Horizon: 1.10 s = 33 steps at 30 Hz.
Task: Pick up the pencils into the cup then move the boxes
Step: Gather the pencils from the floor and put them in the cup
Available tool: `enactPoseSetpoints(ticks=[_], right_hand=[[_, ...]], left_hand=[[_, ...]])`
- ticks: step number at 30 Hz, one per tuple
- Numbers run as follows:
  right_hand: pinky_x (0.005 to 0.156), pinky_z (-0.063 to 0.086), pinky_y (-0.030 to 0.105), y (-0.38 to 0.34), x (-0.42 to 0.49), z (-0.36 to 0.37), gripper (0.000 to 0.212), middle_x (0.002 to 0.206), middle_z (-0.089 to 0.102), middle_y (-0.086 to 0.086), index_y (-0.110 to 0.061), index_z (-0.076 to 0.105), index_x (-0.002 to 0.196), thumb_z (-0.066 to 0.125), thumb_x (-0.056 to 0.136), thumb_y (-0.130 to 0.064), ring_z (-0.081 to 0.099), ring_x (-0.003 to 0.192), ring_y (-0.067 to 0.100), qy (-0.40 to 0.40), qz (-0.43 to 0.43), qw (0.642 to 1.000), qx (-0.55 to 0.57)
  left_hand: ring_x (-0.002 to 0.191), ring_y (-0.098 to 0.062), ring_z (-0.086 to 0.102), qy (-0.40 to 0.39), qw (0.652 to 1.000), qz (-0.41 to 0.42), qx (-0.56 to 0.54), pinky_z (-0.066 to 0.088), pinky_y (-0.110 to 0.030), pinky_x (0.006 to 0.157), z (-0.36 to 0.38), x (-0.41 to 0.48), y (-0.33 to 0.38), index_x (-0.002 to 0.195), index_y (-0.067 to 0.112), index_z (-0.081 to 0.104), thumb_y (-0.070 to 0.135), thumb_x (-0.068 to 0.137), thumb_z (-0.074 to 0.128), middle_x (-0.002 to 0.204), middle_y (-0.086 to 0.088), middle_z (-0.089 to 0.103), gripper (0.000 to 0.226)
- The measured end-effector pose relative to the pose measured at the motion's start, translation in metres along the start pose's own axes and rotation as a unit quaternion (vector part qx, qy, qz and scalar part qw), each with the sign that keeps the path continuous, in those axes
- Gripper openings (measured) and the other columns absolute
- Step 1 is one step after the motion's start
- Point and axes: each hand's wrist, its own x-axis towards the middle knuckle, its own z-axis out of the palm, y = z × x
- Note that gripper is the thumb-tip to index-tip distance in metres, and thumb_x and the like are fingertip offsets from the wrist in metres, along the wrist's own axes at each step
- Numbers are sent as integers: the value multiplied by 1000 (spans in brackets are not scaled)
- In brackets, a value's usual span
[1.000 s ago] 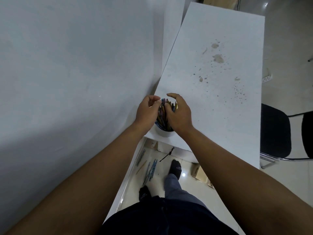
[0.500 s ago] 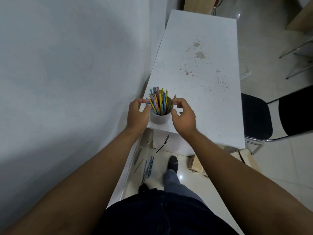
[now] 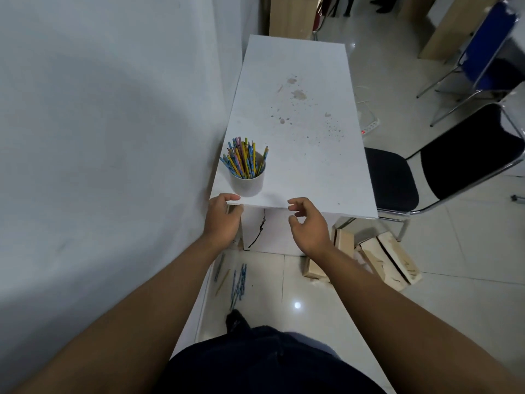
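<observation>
Bare forearms (image 3: pixel 147 305), dark navy trousers (image 3: pixel 270 365), black footwear (image 3: pixel 236 320)

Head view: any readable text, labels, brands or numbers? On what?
No readable text anywhere in this view.
Pencils in the cup: printed patterns, too small to read.
Floor pencils: too small to read.
Wooden boxes: dark marks only, no legible lettering.
Power strip: blurred, nothing legible.

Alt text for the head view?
The left hand and right hand, both empty, are at the near edge of a white table, just short of a cup packed with coloured pencils. More pencils lie on the floor below, beside wooden boxes.
</observation>
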Motion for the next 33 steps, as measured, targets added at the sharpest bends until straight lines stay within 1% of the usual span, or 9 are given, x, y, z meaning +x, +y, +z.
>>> enactPoseSetpoints(ticks=[4,9,11,15,18,21,26,30,33], right_hand=[[76,47,19,8,-31,-16,37,112,69,-19,-42,62,119,60,97,-12,64,105,5,-4,6,1000,-6],[74,48,11,29,-91,-44,37,113,69,-19,-43,63,120,61,98,-13,64,106,4,-16,14,1000,1],[73,47,7,39,-113,-53,37,113,69,-17,-40,64,121,61,98,-11,64,105,5,-14,22,1000,9],[69,47,9,60,-150,-60,34,113,69,-10,-33,65,122,60,99,-8,65,103,14,-5,50,998,34],[77,53,24,68,-174,-54,33,114,69,-8,-31,64,124,60,100,-8,65,105,17,-12,60,998,33],[85,57,34,70,-189,-44,35,115,69,-10,-33,63,124,61,100,-9,65,107,17,-21,67,997,35],[84,54,29,75,-192,-28,35,116,68,-13,-38,62,122,62,99,-12,63,108,13,-29,69,996,41],[86,57,34,83,-188,-12,34,116,68,-10,-36,63,124,62,99,-12,63,108,15,-6,100,994,52],[79,54,22,91,-185,6,34,115,68,-11,-37,63,122,63,99,-13,64,108,13,7,118,991,57]], left_hand=[[92,32,48,12,1000,14,-3,37,-6,76,1,-37,0,109,23,68,17,94,68,111,15,54,16],[109,1,52,18,1000,-2,2,40,-11,85,5,-115,-19,109,32,65,19,96,64,124,8,54,19],[110,0,51,9,1000,-4,13,40,-11,87,6,-143,-31,110,33,64,21,96,64,126,7,53,18],[113,0,50,7,1000,3,25,44,-27,101,0,-184,-50,111,33,63,28,96,68,124,10,52,17],[123,-9,50,2,999,3,39,43,-29,103,-12,-207,-63,115,32,61,26,97,67,126,10,51,20],[122,-10,50,1,998,5,56,44,-29,103,-21,-219,-72,116,32,61,26,98,67,126,10,51,21],[121,-9,50,6,998,-21,59,43,-26,99,-22,-214,-83,113,34,61,30,98,68,124,12,51,17],[122,-10,51,-4,998,-26,60,44,-29,102,-18,-203,-94,113,30,62,26,99,67,126,7,53,16],[124,-10,50,-10,998,-38,58,43,-28,101,-19,-193,-109,116,27,62,25,100,66,128,5,53,17]])
